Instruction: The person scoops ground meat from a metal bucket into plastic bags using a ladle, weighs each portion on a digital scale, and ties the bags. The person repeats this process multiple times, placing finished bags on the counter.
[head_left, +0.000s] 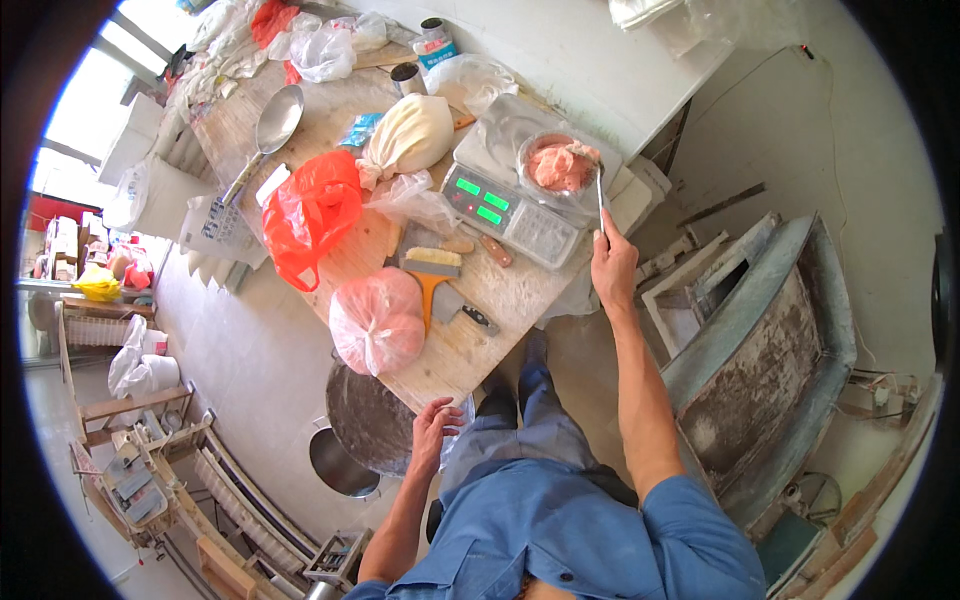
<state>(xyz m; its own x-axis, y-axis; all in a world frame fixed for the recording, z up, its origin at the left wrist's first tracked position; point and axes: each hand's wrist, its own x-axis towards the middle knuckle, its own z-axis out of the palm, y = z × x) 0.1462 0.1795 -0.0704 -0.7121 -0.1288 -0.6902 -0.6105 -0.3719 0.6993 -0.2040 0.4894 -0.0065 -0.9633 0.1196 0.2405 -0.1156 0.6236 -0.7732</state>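
Observation:
My right hand (615, 259) grips the handle of a metal utensil (600, 196), whose far end is in pink paste (559, 165). That paste lies in a round bowl (531, 180) on a digital scale (544, 232) with green lit displays. My left hand (436, 429) is empty, fingers apart, beside the near corner of a wooden table (420, 386). Near that corner sits a tied clear plastic bag of pink contents (379, 319). Next to it lie an orange-handled brush (431, 274) and a metal scraper (450, 304). A red plastic bag (313, 214) is farther left.
A large steel ladle (279, 124), a tied cloth bundle (416, 131) and an open can (407, 77) are farther back on the table. Below its edge stand a large round vessel (367, 412) and a metal pot (337, 465). A big metal trough (757, 367) is at the right.

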